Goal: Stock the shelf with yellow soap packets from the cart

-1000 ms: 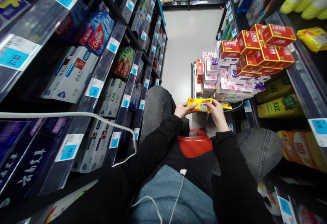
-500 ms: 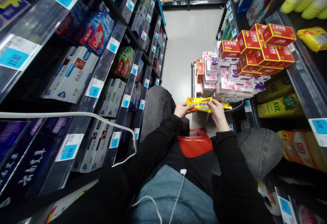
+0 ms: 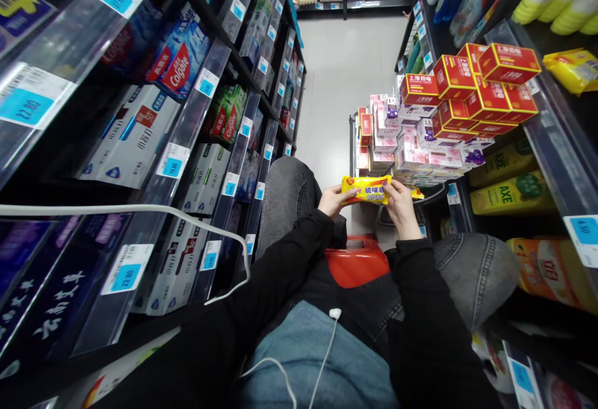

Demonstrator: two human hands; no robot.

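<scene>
A yellow soap packet (image 3: 367,190) with red and blue print is held level in front of me, above my knees. My left hand (image 3: 331,200) grips its left end with the fingers curled round it. My right hand (image 3: 399,203) pinches its right end. Another yellow packet (image 3: 415,193) peeks out just behind my right hand. Under the hands, between my legs, sits a red plastic stool (image 3: 357,261).
Stacked red boxes (image 3: 471,88) and pink and white soap boxes (image 3: 411,141) fill a cart on the right. Toothpaste boxes (image 3: 175,60) line the left shelves behind price rails. Yellow AXE bottles (image 3: 511,194) lie on the right shelf. A pale floor aisle (image 3: 346,79) runs ahead.
The packet has risen slightly and tilted a little more face-up between my hands. Nothing else has moved.
</scene>
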